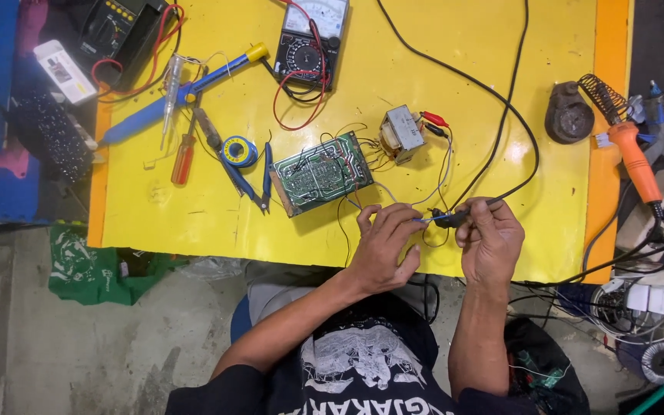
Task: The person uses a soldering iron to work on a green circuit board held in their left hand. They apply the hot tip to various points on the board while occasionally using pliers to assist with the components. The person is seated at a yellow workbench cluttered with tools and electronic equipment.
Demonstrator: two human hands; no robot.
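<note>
In the head view, a green circuit board (322, 174) is seen lying copper side up on a yellow table top (470, 61), and it serves here as the landmark. Just below and to the right of the board, the left hand (384, 247) is held with its fingertips pinched on a thin blue wire (423, 220). Further to the right of the board, the right hand (492, 244) is closed around the end of a black cable (501, 123), the small dark tip being gripped between thumb and fingers where the blue wire meets it. The two hands are set close together, near the front edge of the table.

From that tip the black cable is run up and away, past the right of the board, to the far edge of the table. Just to the upper right of the board a small transformer (402, 132) is placed, with a red clip (435, 119) attached at its side and thin wires led back to the board. Above the board an analogue multimeter (311, 40) is laid with red and black leads coiled under it. To the left of the board blue-handled pliers (255, 183), a reel of solder (238, 151), a red-handled screwdriver (183, 159) and a blue desoldering pump (178, 97) are spread. Well to the right of the board, off the yellow top, an orange-handled soldering iron (633, 157) is rested.
</note>
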